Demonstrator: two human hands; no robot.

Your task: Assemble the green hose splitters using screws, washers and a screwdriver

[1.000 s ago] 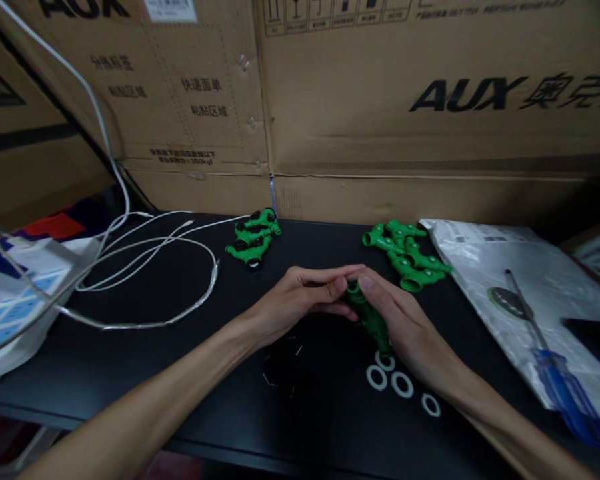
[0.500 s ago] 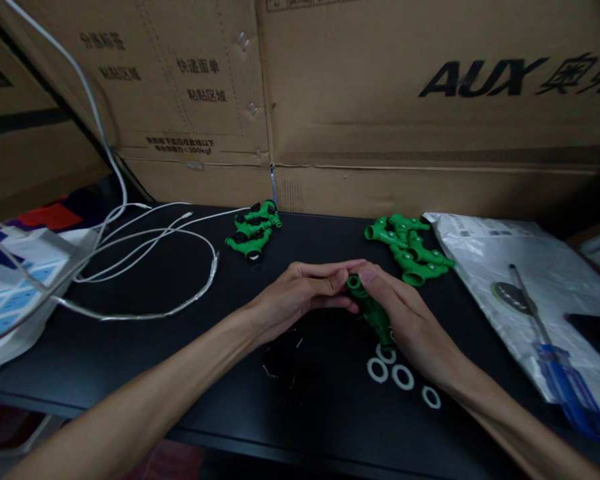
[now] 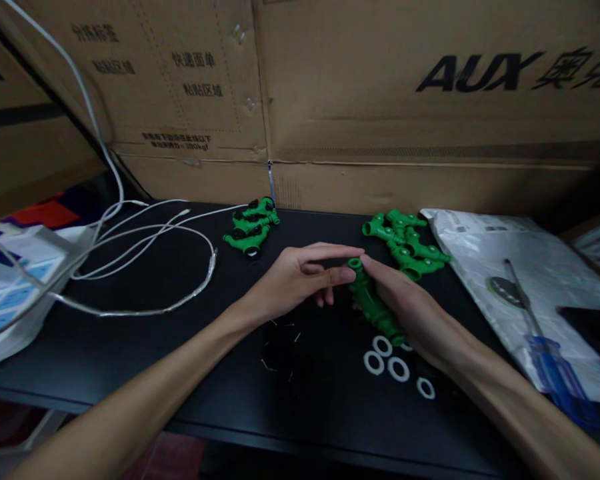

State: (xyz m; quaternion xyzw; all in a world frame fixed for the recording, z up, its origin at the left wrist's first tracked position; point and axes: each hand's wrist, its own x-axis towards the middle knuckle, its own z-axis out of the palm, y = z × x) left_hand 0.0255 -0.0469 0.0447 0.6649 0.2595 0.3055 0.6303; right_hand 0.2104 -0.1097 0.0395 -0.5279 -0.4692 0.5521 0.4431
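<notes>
My right hand [image 3: 405, 300] is wrapped along the right side of a green plastic hose connector [image 3: 375, 310]. The connector is tilted, its small round opening pointing up and towards me. At that upper end, my left hand [image 3: 297, 277] has its thumb against the side and its index finger stretched behind. The other left fingers are loosely curled, away from the connector. Just below the connector's lower end lie several white ring washers [image 3: 399, 369], one partly hidden by my right hand. Small black pieces [image 3: 280, 350] lie below my left hand, too dark to make out.
Green connectors with black parts [image 3: 250, 230] sit at the back left, and plain green ones [image 3: 405, 243] at the back right. A blue-handled screwdriver [image 3: 555, 373] rests on a silvery bag [image 3: 460, 230]. White cables [image 3: 130, 311] coil beside a power strip [image 3: 30, 287]. Cardboard boxes [image 3: 380, 133] stand behind.
The left fingers have loosened and spread from their tight pinch at the connector's upper end. More of the connector's body shows in my right hand. The whole view has shifted slightly.
</notes>
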